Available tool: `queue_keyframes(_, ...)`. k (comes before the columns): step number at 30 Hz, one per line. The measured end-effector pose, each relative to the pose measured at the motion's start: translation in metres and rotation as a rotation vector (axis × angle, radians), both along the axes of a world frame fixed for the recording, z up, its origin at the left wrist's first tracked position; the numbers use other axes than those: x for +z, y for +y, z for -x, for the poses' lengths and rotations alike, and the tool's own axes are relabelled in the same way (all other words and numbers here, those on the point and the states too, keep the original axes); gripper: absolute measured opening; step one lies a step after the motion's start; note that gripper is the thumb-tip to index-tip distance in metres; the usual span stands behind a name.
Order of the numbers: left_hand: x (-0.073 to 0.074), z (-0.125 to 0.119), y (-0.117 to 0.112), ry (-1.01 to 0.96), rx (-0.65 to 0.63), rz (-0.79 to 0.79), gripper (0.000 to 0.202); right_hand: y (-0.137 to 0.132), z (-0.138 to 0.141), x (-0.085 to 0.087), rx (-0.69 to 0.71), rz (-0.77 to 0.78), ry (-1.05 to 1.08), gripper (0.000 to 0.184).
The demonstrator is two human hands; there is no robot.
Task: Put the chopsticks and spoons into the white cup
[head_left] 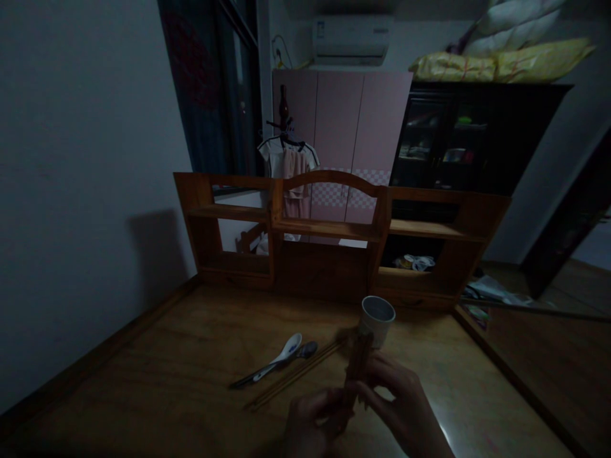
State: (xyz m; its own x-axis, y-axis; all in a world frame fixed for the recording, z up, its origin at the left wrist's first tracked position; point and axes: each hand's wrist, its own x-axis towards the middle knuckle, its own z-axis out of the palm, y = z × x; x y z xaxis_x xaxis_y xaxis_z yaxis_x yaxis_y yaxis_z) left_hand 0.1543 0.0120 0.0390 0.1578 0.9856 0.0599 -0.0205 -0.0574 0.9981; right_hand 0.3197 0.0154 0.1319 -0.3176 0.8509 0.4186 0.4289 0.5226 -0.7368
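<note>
Our left hand (pixel 312 416) has its fingers closed around the lower end of a dark brown bundle (pixel 359 362); our right hand (pixel 396 388) pinches it higher, thumb against fingers. We cannot count its pieces. It juts up past our fingertips, before one cup (pixel 377 318) toward the table's (pixel 157 362) far edge. Leftward lie two chopsticks (pixel 296 375), one white spoon (pixel 289 347) and one dark spoon (pixel 308 349).

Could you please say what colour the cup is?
The cup looks pale grey; it shows in the head view.
</note>
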Motion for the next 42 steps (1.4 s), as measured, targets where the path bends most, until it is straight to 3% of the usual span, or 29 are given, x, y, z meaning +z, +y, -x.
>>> queue_keyframes(6, -0.010, 0.000, 0.004, -0.024, -0.025, 0.082, 0.027, 0.003, 0.004, -0.004, 0.020, 0.041, -0.006, 0.013)
queue_keyframes(12, -0.001, 0.008, 0.004, 0.029, -0.118, 0.039, 0.026, -0.002, 0.001, -0.002, 0.050, 0.048, -0.015, 0.008)
queue_keyframes(14, -0.002, 0.019, 0.007, 0.163, -0.067, 0.032, 0.031, -0.007, -0.008, 0.001, 0.022, 0.040, -0.028, 0.008)
queue_keyframes(18, -0.014, 0.049, 0.017, 0.559, 0.203, -0.133, 0.033, -0.015, -0.036, 0.002, -0.110, -0.003, -0.058, 0.015)
queue_keyframes(23, -0.018, 0.067, 0.024, 0.960, 0.317, -0.285, 0.041, -0.016, -0.058, -0.007, -0.251, -0.107, -0.067, 0.020)
queue_keyframes(26, -0.016, 0.068, 0.027, 1.167, 0.307, -0.305, 0.040, -0.018, -0.058, -0.011, -0.326, -0.129, -0.043, 0.022)
queue_keyframes(35, -0.012, 0.066, 0.031, 1.528, 0.211, -0.410, 0.048, -0.025, -0.068, -0.022, -0.450, -0.119, 0.013, 0.026)
queue_keyframes(42, -0.012, 0.070, 0.033, 1.510, 0.221, -0.455, 0.054, -0.027, -0.071, -0.022, -0.476, -0.092, 0.031, 0.030)
